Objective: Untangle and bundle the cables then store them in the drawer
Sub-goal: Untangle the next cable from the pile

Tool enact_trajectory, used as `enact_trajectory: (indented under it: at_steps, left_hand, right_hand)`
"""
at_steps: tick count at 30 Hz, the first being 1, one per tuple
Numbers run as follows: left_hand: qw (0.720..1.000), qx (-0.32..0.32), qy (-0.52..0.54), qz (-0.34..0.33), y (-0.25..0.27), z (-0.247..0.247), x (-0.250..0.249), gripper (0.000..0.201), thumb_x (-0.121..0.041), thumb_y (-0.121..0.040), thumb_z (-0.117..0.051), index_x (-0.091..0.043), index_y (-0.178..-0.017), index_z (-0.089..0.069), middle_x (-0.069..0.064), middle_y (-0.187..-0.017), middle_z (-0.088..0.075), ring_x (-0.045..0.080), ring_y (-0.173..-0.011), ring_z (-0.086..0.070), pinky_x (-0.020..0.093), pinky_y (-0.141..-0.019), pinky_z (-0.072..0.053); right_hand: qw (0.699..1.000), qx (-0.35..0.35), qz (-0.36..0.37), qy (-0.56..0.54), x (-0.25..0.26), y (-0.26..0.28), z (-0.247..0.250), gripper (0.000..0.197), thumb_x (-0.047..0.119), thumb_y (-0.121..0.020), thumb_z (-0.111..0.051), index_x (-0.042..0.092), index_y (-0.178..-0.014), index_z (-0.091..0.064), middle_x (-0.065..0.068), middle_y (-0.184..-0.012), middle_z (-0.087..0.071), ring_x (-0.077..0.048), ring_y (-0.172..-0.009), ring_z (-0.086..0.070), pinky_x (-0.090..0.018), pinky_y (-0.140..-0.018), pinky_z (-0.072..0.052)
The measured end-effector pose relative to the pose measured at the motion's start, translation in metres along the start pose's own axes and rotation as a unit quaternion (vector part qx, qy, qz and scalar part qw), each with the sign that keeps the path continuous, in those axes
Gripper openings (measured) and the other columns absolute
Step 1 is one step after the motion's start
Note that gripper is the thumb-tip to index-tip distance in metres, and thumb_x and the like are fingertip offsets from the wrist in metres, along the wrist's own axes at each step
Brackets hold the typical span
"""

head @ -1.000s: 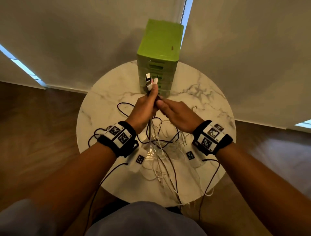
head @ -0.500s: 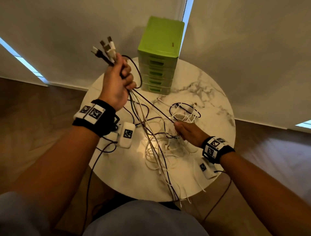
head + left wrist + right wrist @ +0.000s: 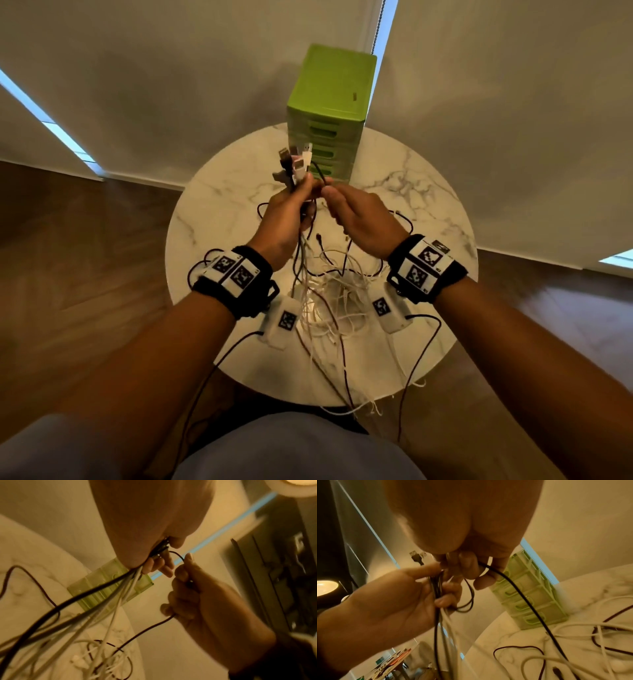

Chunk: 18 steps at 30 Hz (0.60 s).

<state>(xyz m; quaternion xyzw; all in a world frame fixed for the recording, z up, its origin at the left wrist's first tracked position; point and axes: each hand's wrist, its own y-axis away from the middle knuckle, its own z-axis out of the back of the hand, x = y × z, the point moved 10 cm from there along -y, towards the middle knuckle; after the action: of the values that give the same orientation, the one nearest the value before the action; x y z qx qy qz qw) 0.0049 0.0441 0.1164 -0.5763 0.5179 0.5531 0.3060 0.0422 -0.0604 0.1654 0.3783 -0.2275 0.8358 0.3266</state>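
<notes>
My left hand [image 3: 301,195] grips a bundle of black and white cables [image 3: 303,260] above the table, their USB plug ends [image 3: 297,161] sticking up past my fist. My right hand [image 3: 330,198] meets it from the right and pinches a thin black cable [image 3: 318,173] that loops out of the bundle. In the right wrist view my right fingers [image 3: 469,563] curl round that black cable [image 3: 518,592]; the left wrist view shows the bundle [image 3: 109,592] running out of my left palm. A loose tangle of cables [image 3: 339,291] lies on the table below. The green drawer unit [image 3: 330,102] stands behind, its drawers closed.
The round marble table [image 3: 428,212] is small; some cable ends hang over its near edge [image 3: 363,407]. White blinds and a wooden floor surround it. A lit lamp [image 3: 325,588] shows at the left of the right wrist view.
My left hand has come down from the upper left, with the bundle, to the middle in front of the drawers. My right hand has risen off the tangle to join it.
</notes>
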Motion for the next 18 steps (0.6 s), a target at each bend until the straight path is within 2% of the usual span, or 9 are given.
enact_trajectory:
  at_steps: [2,3,6,8,10,12,14,16,18]
  left_hand:
    - [0.999,0.021,0.033,-0.010,0.000,-0.010,-0.009,0.038,-0.037,-0.107,-0.043,-0.019,-0.100,-0.075,0.007,-0.110,-0.075,0.010,-0.083,-0.054,0.023,-0.058,-0.031]
    - [0.999,0.026,0.037,-0.011,0.001,-0.013,-0.013,0.037,-0.036,-0.107,-0.042,-0.018,-0.093,-0.071,0.005,-0.111,-0.075,0.009,-0.087,-0.058,0.021,-0.059,-0.033]
    - [0.998,0.019,0.049,-0.031,0.001,-0.011,-0.030,0.033,-0.032,-0.109,-0.040,-0.019,-0.081,-0.053,-0.001,-0.087,-0.074,0.008,-0.074,-0.058,0.022,-0.055,-0.031]
    - [0.994,0.019,0.095,-0.045,-0.002,-0.001,-0.041,0.034,-0.032,-0.109,-0.038,-0.018,-0.082,-0.051,-0.003,-0.071,-0.066,0.012,-0.067,-0.056,0.023,-0.052,-0.029]
    - [0.990,0.026,0.129,-0.048,-0.003,0.007,-0.049,0.035,-0.033,-0.110,-0.036,-0.017,-0.082,-0.050,-0.003,-0.063,-0.055,0.014,-0.061,-0.051,0.022,-0.051,-0.030]
    - [0.989,0.026,0.140,-0.049,-0.002,0.014,-0.056,0.037,-0.033,-0.110,-0.034,-0.017,-0.080,-0.048,-0.005,-0.058,-0.046,0.011,-0.054,-0.042,0.021,-0.050,-0.027]
    - [0.986,0.014,0.154,-0.057,-0.003,0.022,-0.067,0.037,-0.033,-0.110,-0.035,-0.018,-0.079,-0.048,-0.007,-0.055,-0.040,0.008,-0.051,-0.034,0.022,-0.050,-0.023]
    - [0.980,-0.012,0.183,-0.081,-0.004,0.036,-0.087,0.035,-0.032,-0.109,-0.038,-0.020,-0.078,-0.048,-0.009,-0.054,-0.037,0.007,-0.049,-0.030,0.023,-0.050,-0.021]
    - [0.975,-0.026,0.192,-0.110,-0.006,0.050,-0.107,0.033,-0.032,-0.109,-0.040,-0.021,-0.078,-0.047,-0.009,-0.055,-0.035,0.008,-0.050,-0.028,0.024,-0.051,-0.019]
  right_hand:
    - [0.999,0.031,-0.005,-0.018,0.000,0.005,-0.012,0.030,0.037,-0.108,-0.034,0.040,-0.085,-0.054,0.013,-0.069,-0.054,-0.001,-0.062,-0.053,-0.031,-0.062,-0.046]
    - [0.998,0.050,-0.017,-0.041,-0.004,0.009,-0.017,0.033,0.040,-0.108,-0.033,0.039,-0.082,-0.054,0.012,-0.067,-0.053,-0.004,-0.059,-0.051,-0.033,-0.061,-0.047]
    - [0.990,0.113,-0.052,-0.069,-0.031,0.027,-0.036,0.048,0.051,-0.106,-0.030,0.026,-0.071,-0.052,0.008,-0.060,-0.054,-0.012,-0.057,-0.051,-0.036,-0.065,-0.048]
    - [0.987,0.142,-0.064,-0.034,-0.057,0.043,-0.044,0.055,0.058,-0.103,-0.025,0.022,-0.071,-0.052,0.002,-0.063,-0.057,-0.021,-0.063,-0.055,-0.045,-0.076,-0.050]
    - [0.986,0.137,-0.085,-0.029,-0.085,0.054,-0.044,0.054,0.057,-0.103,-0.026,0.020,-0.074,-0.053,0.000,-0.066,-0.057,-0.020,-0.066,-0.056,-0.051,-0.080,-0.050]
    - [0.986,0.124,-0.103,-0.047,-0.101,0.058,-0.041,0.050,0.050,-0.105,-0.031,0.017,-0.075,-0.054,0.000,-0.067,-0.058,-0.017,-0.065,-0.056,-0.048,-0.081,-0.049]
    - [0.981,0.144,-0.112,-0.060,-0.107,0.061,-0.044,0.053,0.049,-0.105,-0.031,0.012,-0.077,-0.056,-0.006,-0.068,-0.059,-0.017,-0.067,-0.056,-0.042,-0.078,-0.048]
    - [0.972,0.191,-0.133,-0.028,-0.114,0.067,-0.051,0.058,0.054,-0.102,-0.026,0.011,-0.078,-0.057,-0.008,-0.071,-0.061,-0.014,-0.067,-0.055,-0.033,-0.076,-0.046]
    - [0.967,0.189,-0.170,0.007,-0.129,0.071,-0.048,0.060,0.052,-0.103,-0.026,0.009,-0.078,-0.059,-0.009,-0.072,-0.062,-0.012,-0.066,-0.055,-0.030,-0.075,-0.045]
